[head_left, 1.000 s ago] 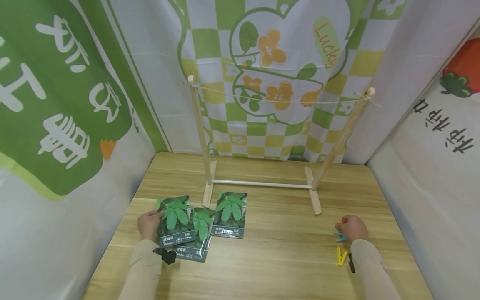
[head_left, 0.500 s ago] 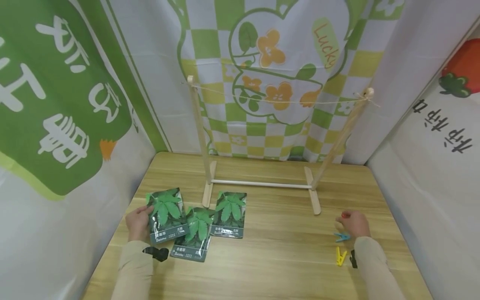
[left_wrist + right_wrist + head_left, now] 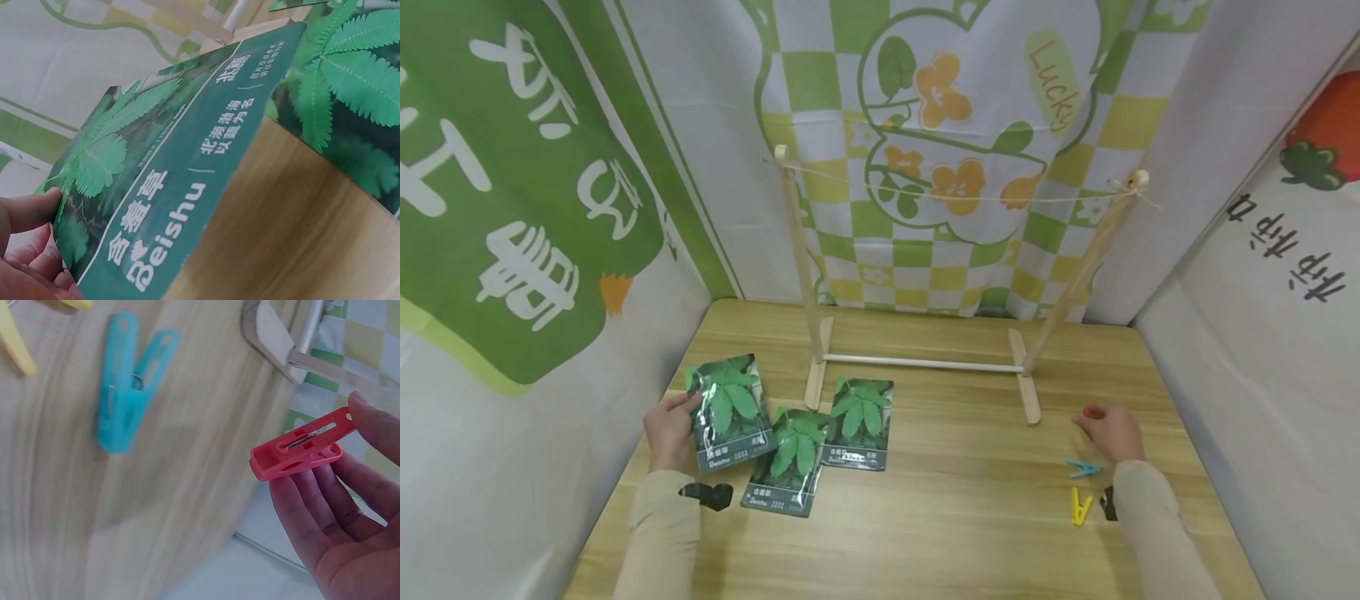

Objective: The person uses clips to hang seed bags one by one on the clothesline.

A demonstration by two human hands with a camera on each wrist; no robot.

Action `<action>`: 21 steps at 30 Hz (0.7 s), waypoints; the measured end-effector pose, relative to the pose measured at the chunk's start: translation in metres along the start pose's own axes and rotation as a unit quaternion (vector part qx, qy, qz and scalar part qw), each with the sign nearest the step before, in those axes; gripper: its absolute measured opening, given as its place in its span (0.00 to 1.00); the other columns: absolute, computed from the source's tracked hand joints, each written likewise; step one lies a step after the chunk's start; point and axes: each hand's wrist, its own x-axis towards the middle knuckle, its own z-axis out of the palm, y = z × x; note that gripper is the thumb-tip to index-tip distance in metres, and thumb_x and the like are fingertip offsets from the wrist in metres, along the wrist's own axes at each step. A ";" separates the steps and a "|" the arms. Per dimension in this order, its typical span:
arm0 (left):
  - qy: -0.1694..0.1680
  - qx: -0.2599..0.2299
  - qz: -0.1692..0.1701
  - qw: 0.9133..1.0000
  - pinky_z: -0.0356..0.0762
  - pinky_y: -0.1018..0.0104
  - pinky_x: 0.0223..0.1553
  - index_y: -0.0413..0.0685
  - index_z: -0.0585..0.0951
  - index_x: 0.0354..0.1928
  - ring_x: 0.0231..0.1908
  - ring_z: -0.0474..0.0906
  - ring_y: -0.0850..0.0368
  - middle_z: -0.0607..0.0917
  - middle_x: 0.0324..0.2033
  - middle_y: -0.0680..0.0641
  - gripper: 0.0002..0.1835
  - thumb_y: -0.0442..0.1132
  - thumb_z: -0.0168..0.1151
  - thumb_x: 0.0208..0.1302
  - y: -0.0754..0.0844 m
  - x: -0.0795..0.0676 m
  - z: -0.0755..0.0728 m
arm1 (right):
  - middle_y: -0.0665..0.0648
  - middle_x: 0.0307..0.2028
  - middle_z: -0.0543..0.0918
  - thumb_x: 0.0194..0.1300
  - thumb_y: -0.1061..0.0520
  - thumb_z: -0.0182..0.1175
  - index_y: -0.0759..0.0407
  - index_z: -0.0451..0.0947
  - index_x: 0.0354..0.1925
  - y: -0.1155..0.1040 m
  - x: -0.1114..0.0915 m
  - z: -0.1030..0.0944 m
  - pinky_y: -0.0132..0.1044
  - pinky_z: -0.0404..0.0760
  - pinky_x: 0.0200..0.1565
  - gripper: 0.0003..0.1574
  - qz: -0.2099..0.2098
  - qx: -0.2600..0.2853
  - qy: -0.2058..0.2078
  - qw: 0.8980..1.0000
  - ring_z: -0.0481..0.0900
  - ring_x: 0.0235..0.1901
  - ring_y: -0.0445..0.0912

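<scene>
My left hand (image 3: 670, 429) pinches the left edge of a green seed packet (image 3: 730, 408) with a leaf picture, between thumb and fingers; the left wrist view shows this packet (image 3: 156, 169) tilted up off the table. Two more seed packets lie flat beside it, one in the middle (image 3: 790, 462) and one farther right (image 3: 859, 423), their edges overlapping slightly. Over at the right, my right hand (image 3: 1114, 433) holds a red clothespin (image 3: 300, 447) between thumb and fingers, raised above the table. Close to that hand a blue clothespin (image 3: 1083, 469) and a yellow clothespin (image 3: 1080, 507) lie on the wood.
A wooden frame stands at the back, with a left post (image 3: 801, 258), a right post (image 3: 1082, 275) and a thin string (image 3: 955, 197) tied across the top. A white bar (image 3: 925, 362) joins its feet. Behind it hangs a checked curtain (image 3: 917, 275).
My left hand has drawn its packet leftward and up, away from the middle one. The right hand has lifted the red clothespin slightly, up and away from the blue one.
</scene>
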 end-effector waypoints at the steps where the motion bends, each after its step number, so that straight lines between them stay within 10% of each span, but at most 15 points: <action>1: -0.001 -0.001 0.001 1.000 0.73 0.78 0.35 0.37 0.70 0.65 0.39 0.72 0.66 0.75 0.47 0.51 0.28 0.45 0.59 0.69 0.002 0.000 0.000 | 0.73 0.46 0.83 0.66 0.53 0.61 0.74 0.77 0.51 -0.001 0.000 -0.001 0.54 0.79 0.45 0.25 -0.004 0.002 0.006 1.000 0.81 0.44 0.63; 21: -0.006 -0.028 0.025 0.999 0.78 0.77 0.38 0.39 0.72 0.63 0.32 0.75 0.70 0.76 0.36 0.59 0.26 0.45 0.61 0.68 0.056 -0.006 0.004 | 0.72 0.42 0.84 0.69 0.51 0.60 0.76 0.77 0.51 -0.024 0.015 -0.052 0.31 0.76 0.32 0.27 -0.049 0.038 0.050 0.997 0.82 0.33 0.47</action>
